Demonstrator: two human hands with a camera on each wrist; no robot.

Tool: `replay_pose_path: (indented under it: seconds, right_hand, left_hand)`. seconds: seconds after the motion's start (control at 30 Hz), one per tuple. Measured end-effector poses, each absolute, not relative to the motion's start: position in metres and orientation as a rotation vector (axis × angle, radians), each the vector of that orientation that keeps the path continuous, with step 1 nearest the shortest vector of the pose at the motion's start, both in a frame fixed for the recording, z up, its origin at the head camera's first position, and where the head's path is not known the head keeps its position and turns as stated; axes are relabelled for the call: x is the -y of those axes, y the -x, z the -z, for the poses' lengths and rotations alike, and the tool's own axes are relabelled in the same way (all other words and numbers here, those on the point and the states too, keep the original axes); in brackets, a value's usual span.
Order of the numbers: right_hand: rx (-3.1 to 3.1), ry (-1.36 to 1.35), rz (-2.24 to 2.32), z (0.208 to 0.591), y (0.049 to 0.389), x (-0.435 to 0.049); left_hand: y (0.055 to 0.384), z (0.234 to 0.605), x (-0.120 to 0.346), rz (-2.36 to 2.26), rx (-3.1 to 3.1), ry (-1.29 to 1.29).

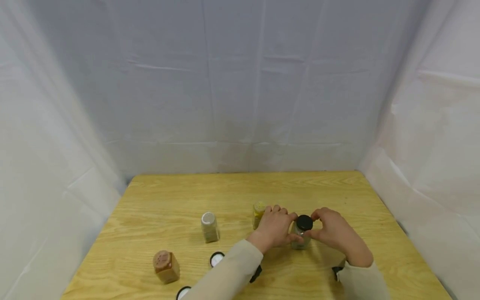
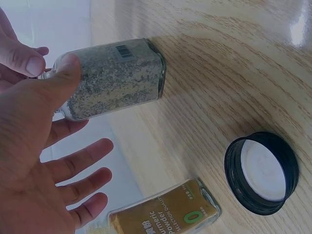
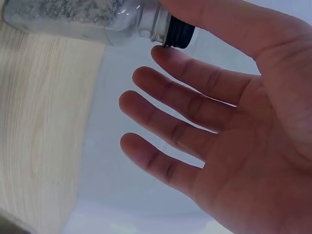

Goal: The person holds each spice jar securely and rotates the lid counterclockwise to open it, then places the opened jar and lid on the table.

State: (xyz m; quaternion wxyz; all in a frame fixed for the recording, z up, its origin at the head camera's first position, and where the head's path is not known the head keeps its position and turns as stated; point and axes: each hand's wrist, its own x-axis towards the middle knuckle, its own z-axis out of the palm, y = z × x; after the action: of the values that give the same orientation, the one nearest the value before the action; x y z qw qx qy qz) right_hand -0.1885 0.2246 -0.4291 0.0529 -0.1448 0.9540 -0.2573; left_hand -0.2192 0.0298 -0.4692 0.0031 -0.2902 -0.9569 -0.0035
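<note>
A glass spice jar (image 2: 114, 80) of dark grey flakes stands upright on the wooden table, capped with a black lid (image 1: 304, 222). My left hand (image 1: 274, 230) grips the jar near its shoulder between thumb and index finger, the other fingers spread loose. From the other side my right hand (image 1: 335, 234) pinches the lid's edge with thumb and index fingertip; its remaining fingers extend freely in the right wrist view. Just beyond the left hand is an uncapped jar of turmeric powder (image 2: 163, 210), partly hidden behind that hand in the head view.
Left of my hands stand a jar with a pale top (image 1: 209, 227) and a jar of orange-brown powder (image 1: 166, 266). A loose black cap (image 1: 216, 259) and another cap (image 1: 183, 293) lie by the left sleeve. White sheets (image 1: 232, 104) surround the table (image 1: 150, 208).
</note>
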Motion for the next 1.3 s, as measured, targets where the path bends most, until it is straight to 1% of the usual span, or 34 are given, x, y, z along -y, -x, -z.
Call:
replay_pose_path:
  seconds: [0.4,0.9,1.3]
  right_hand:
    - [-2.906,0.501,0.758,0.434,0.191,-0.210]
    - [-2.941,0.490,0.786,0.431,0.188,-0.225]
    - [-2.915,0.482,0.792,0.433,0.188,-0.214]
  left_hand:
    - [0.219,0.470,-0.030,0.024,2.972,0.953]
    - [0.220,0.472,-0.028,0.039,2.980,0.927]
    - [0.218,0.470,-0.029,0.047,2.970,0.941]
